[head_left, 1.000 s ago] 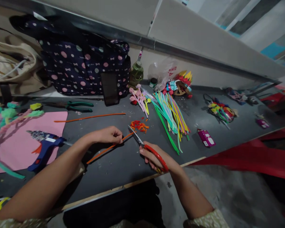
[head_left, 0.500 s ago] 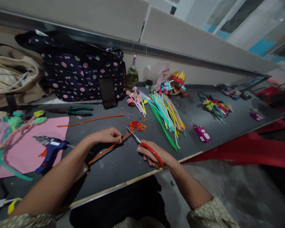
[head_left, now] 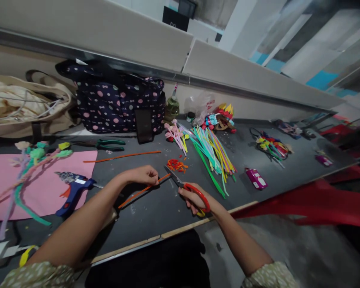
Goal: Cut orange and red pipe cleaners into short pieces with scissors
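My left hand [head_left: 145, 175] is closed in a pinch on an orange pipe cleaner [head_left: 135, 197], whose far end sticks out toward the right. In my right hand [head_left: 193, 198] is a pair of scissors [head_left: 197, 192] with red handles, a bit of yellow showing at the lower loop. The blades point up and left, close to the tip of the pipe cleaner. Just beyond the blades lies a small heap of short orange and red cut pieces [head_left: 177, 165]. A second orange pipe cleaner [head_left: 123, 156] rests behind my left hand.
A blue glue gun [head_left: 73, 194] and pipe-cleaner flowers [head_left: 37, 154] lie on pink paper at left. Green-handled pliers [head_left: 111, 145] and a dark polka-dot bag [head_left: 120, 102] with a phone [head_left: 144, 126] are behind. Colourful pipe cleaners [head_left: 211, 150] and a purple packet [head_left: 256, 179] lie rightward.
The view has shifted, so the whole scene sits slightly lower and further right. My left hand keeps its pinch, and the scissors stay by the pipe cleaner's end.
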### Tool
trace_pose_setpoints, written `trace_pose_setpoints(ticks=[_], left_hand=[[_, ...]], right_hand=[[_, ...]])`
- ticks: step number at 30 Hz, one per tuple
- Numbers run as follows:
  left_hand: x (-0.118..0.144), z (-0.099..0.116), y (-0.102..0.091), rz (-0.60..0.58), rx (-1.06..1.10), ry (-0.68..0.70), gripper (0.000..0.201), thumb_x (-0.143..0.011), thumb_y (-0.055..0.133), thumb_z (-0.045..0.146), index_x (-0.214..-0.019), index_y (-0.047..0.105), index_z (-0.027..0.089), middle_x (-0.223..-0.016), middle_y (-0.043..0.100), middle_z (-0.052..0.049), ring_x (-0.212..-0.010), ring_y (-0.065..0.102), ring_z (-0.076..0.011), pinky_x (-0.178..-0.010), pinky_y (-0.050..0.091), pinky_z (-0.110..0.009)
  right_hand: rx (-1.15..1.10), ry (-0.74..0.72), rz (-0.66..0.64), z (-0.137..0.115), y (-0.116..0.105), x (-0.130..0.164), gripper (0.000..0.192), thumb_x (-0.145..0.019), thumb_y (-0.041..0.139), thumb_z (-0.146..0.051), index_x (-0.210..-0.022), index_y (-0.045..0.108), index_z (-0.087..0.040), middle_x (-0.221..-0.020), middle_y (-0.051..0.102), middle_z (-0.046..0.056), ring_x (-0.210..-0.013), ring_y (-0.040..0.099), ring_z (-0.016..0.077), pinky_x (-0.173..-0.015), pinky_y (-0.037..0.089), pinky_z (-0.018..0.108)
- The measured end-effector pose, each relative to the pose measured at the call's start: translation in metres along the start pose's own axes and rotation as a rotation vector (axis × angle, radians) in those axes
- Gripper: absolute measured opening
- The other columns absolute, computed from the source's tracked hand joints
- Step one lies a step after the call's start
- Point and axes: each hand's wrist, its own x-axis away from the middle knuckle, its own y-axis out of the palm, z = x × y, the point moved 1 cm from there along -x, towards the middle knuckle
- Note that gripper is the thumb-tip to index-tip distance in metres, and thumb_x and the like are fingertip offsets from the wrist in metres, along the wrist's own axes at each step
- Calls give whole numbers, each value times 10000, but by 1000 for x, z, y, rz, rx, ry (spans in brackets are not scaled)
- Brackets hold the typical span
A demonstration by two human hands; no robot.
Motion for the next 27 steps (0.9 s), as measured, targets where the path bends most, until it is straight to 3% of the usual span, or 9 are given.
trace_pose_setpoints(ticks=[5,12,15,19,23,27], left_hand=[[1,-7,-3,-32,7,26,223,-722,622,343,-639,584,139,-544,448,36,-507,329,-81,-496,234,-221],[3,-3,0,-14,-27,43,250,-731,630,355,-607,563,148,-535,437,35,-509,345,-86,-507,256,-224],[2,-3,0,-12,-50,56,257,-743,633,354,-605,560,150,-538,437,32,-507,333,-85,-506,244,-232],[1,-6,0,-12,-30,85,280,-748,653,374,-608,556,152,-540,426,33,-506,313,-83,-509,231,-238],[-1,-9,0,-19,18,80,304,-758,659,415,-640,586,144,-534,419,34,-492,311,-80,-496,218,-236],[-6,-12,1,68,72,84,364,-754,667,470,-631,558,146,-543,429,32,-490,334,-75,-487,229,-229]], right_hand=[[118,3,37,1,4,-2,331,-912,455,-535,-927,497,-207,-551,549,-69,-318,543,92,-309,354,135],[-27,34,46,11,-5,3,430,-869,497,-608,-779,480,-188,-493,524,-62,-300,485,79,-305,360,156],[-103,96,103,18,-7,10,374,-841,559,-538,-922,533,-174,-527,532,-67,-354,551,103,-325,373,162],[-179,152,132,20,-6,19,455,-815,571,-371,-1215,457,-186,-644,593,-48,-557,689,153,-464,475,192],[-120,30,93,11,-9,23,426,-813,548,-301,-1219,477,-192,-795,647,6,-757,710,167,-588,517,216],[-49,83,98,5,-10,18,426,-805,538,-319,-1211,477,-206,-754,619,0,-667,685,163,-467,469,184]])
